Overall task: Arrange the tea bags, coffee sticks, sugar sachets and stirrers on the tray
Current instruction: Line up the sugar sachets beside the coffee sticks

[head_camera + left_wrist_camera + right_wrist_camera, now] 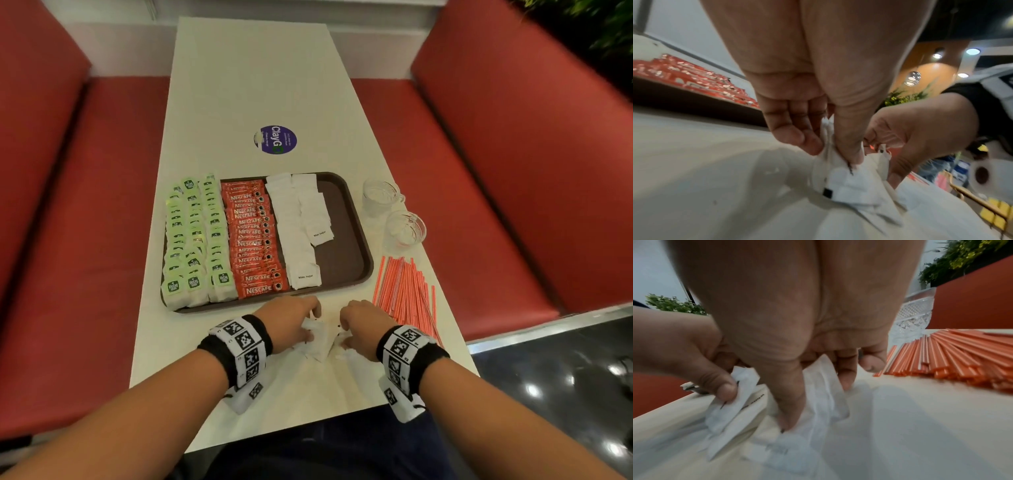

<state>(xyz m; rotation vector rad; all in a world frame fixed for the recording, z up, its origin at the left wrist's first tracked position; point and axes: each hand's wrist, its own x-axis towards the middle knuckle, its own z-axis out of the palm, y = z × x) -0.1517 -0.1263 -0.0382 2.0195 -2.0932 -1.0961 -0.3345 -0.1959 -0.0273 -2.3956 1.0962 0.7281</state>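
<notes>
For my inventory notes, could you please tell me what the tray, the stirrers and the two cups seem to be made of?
Tray: probably moulded plastic, dark brown and matt, with a rounded raised rim. Stirrers: likely thin plastic, orange-red with white stripes, slightly glossy. Cups: clear, with a cut pattern; glass or clear plastic, I cannot tell which.

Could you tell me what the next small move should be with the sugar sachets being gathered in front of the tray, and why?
Probably lift the gathered sugar sachets and add them to the shorter sugar column on the tray. The left hand already pinches several and the right hand grips more; that column stops partway down while its neighbour reaches the near rim. The stirrers lie off the tray.
</notes>
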